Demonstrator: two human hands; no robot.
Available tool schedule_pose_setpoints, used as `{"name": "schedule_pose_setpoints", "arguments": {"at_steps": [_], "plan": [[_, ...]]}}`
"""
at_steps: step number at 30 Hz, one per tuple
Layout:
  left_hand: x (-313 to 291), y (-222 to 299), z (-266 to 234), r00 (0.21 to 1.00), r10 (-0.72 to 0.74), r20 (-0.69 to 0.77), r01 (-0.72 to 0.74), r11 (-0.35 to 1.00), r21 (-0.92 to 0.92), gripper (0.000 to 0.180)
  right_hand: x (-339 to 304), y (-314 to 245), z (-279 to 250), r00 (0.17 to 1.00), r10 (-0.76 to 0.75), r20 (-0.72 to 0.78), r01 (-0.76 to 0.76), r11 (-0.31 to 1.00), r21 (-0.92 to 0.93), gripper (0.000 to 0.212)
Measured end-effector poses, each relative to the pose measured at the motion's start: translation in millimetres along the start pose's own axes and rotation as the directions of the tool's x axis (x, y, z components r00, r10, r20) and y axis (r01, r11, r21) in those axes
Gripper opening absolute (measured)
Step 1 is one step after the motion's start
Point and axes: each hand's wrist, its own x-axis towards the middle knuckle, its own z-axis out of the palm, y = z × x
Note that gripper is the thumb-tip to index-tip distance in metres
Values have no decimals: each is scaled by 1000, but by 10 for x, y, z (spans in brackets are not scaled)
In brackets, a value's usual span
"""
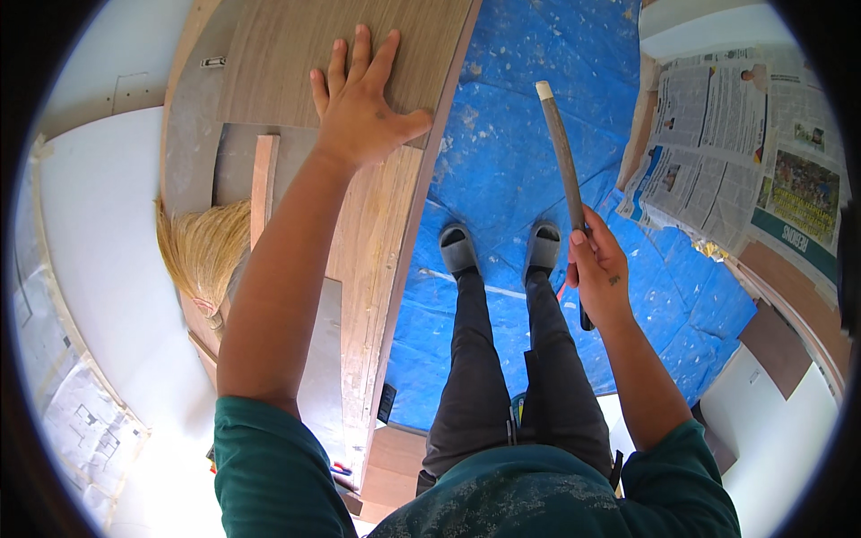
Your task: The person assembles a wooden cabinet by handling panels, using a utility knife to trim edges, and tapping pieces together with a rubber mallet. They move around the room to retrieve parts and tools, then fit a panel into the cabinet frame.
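Observation:
My left hand lies flat on a brown wood-grain panel, its fingers spread and the thumb at the panel's right edge. My right hand is wrapped round a long, slightly curved dark grey stick with a pale cut tip. The stick points up and a little left, over the blue floor sheet. Its lower end sticks out below my fist, and the fist hides its middle.
A straw broom lies on the left by a narrow wood strip. A blue tarpaulin with white specks covers the floor under my sandals. Newspaper sheets cover a surface at right. Lighter boards lie below the panel.

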Motion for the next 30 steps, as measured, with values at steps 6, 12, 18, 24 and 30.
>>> {"name": "schedule_pose_setpoints", "arguments": {"at_steps": [6, 12, 18, 24, 30], "plan": [[0, 3, -44, 999, 22, 38, -21, 999, -44, 106, -6, 57, -5, 1000, -13, -5, 13, 1000, 12, 48], [-2, 6, 23, 1000, 30, 9, -30, 1000, -10, 102, -12, 57, 3, 1000, -6, -4, 6, 1000, 25, 49], [-6, 35, 185, 995, 52, -90, -34, 981, 190, 97, -16, 72, -19, 1000, 2, -2, -2, 1000, 31, 50], [-120, 183, 123, 974, 222, -33, -210, 952, 223, 87, -38, 85, -88, 999, 42, -30, -40, 998, 42, 54], [-304, 467, 43, 861, 452, 233, -429, 892, -147, 72, 41, 101, -206, 984, 167, -57, -158, 977, 140, 35]]}}
